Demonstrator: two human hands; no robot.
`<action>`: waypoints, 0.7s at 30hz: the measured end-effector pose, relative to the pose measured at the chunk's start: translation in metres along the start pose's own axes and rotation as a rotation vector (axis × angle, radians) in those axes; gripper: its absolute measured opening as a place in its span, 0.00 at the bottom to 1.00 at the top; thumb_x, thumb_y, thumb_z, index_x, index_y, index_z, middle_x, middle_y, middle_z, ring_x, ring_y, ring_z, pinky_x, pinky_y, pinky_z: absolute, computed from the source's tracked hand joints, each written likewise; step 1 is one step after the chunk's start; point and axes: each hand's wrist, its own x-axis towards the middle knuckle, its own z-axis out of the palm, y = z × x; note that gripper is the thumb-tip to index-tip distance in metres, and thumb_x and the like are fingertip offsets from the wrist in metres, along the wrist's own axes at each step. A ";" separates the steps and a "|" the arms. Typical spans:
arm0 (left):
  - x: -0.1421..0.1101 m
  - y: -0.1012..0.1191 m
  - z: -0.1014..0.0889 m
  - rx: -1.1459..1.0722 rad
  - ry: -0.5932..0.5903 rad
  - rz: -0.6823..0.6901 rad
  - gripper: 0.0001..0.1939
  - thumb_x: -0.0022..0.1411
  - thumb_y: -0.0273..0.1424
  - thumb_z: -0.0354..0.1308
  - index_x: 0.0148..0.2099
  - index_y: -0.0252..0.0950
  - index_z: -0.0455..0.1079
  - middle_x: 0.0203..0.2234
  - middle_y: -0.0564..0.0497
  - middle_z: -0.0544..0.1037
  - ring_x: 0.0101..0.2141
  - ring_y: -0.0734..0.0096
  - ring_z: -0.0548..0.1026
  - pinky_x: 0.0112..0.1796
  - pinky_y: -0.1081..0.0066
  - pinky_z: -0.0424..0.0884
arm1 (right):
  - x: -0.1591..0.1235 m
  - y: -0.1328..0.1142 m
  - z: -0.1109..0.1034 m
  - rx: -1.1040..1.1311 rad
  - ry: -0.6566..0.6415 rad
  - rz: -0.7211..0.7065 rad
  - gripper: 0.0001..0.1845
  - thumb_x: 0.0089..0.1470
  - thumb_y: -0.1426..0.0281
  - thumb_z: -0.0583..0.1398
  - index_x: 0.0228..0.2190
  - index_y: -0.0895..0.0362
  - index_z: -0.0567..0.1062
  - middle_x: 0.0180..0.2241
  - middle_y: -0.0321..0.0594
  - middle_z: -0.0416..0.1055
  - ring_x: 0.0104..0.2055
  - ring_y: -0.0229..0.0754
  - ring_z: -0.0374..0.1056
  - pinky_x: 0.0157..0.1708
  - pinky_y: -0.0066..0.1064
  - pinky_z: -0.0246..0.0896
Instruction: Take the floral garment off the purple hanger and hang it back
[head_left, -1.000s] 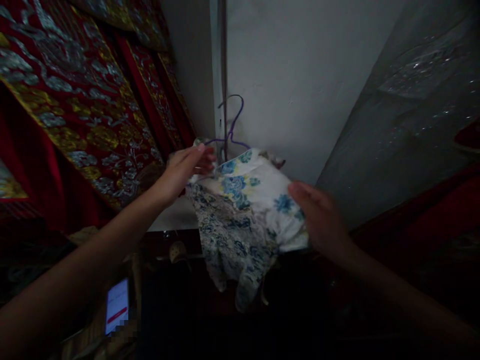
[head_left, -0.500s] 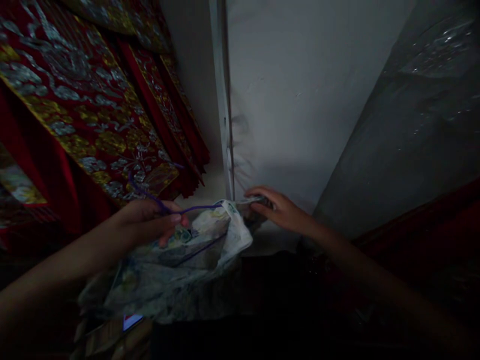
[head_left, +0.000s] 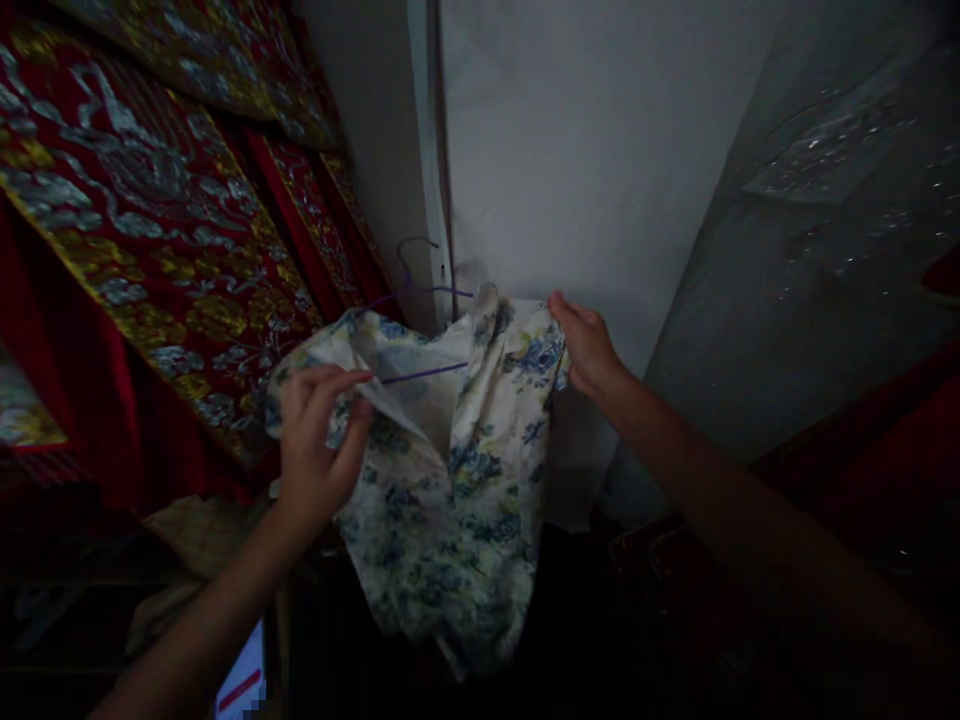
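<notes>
A white blouse (head_left: 480,490) with blue and yellow-green flowers hangs in front of me on a purple hanger (head_left: 409,285). The hanger's hook and upper arms show above the open neckline, and its lower bar crosses inside it. With my right hand (head_left: 592,350) I grip the blouse's shoulder on the right side, thumb on top. My left hand (head_left: 322,435) is at the left front edge of the neckline, with thumb and index tips close together on the cloth. Its other fingers are curled. The back of the blouse is partly hidden.
Red garments (head_left: 217,230) with gold and silver embroidery hang at the left. Behind the blouse stands a pale wall panel (head_left: 585,150) with a vertical strip. Clear plastic sheeting (head_left: 810,220) covers the right side. A lit phone screen (head_left: 244,670) shows at lower left.
The blouse has gone from bunched to spread upright over the hanger. My left hand has left the hanger for the neckline; my right hand has moved up and right to the shoulder.
</notes>
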 end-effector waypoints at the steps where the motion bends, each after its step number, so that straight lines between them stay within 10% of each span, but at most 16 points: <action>1: -0.010 0.001 0.007 -0.034 -0.113 0.001 0.16 0.68 0.32 0.54 0.56 0.41 0.71 0.43 0.46 0.74 0.48 0.58 0.73 0.52 0.58 0.69 | 0.005 -0.002 -0.002 -0.018 0.020 -0.024 0.27 0.42 0.42 0.67 0.24 0.52 0.70 0.24 0.40 0.74 0.34 0.48 0.76 0.29 0.34 0.71; 7: -0.064 -0.010 0.063 -0.210 -0.732 -0.219 0.33 0.71 0.32 0.48 0.74 0.43 0.47 0.40 0.47 0.78 0.38 0.62 0.77 0.42 0.65 0.72 | -0.028 0.013 -0.041 -0.087 0.100 0.041 0.25 0.45 0.42 0.66 0.28 0.50 0.71 0.29 0.42 0.78 0.39 0.52 0.77 0.29 0.37 0.72; 13: -0.105 -0.005 0.097 -0.108 -0.952 -0.220 0.16 0.70 0.35 0.50 0.55 0.38 0.72 0.44 0.41 0.79 0.47 0.55 0.77 0.50 0.60 0.71 | -0.042 0.038 -0.059 -0.121 0.082 0.120 0.24 0.45 0.44 0.65 0.28 0.51 0.71 0.29 0.41 0.77 0.38 0.51 0.76 0.32 0.38 0.71; 17: -0.134 0.013 0.100 -0.196 -0.836 -0.325 0.16 0.71 0.41 0.49 0.44 0.39 0.75 0.38 0.43 0.78 0.43 0.55 0.77 0.46 0.60 0.72 | -0.065 0.045 -0.056 -0.299 0.268 -0.123 0.21 0.45 0.55 0.69 0.38 0.53 0.75 0.43 0.43 0.77 0.50 0.50 0.71 0.43 0.37 0.70; 21: -0.161 0.038 0.100 -0.325 -0.493 -0.489 0.12 0.68 0.41 0.54 0.37 0.41 0.72 0.39 0.44 0.76 0.42 0.56 0.76 0.44 0.62 0.74 | -0.165 0.070 -0.036 -0.248 0.293 -0.081 0.12 0.54 0.61 0.65 0.40 0.51 0.76 0.43 0.41 0.77 0.47 0.48 0.73 0.47 0.39 0.69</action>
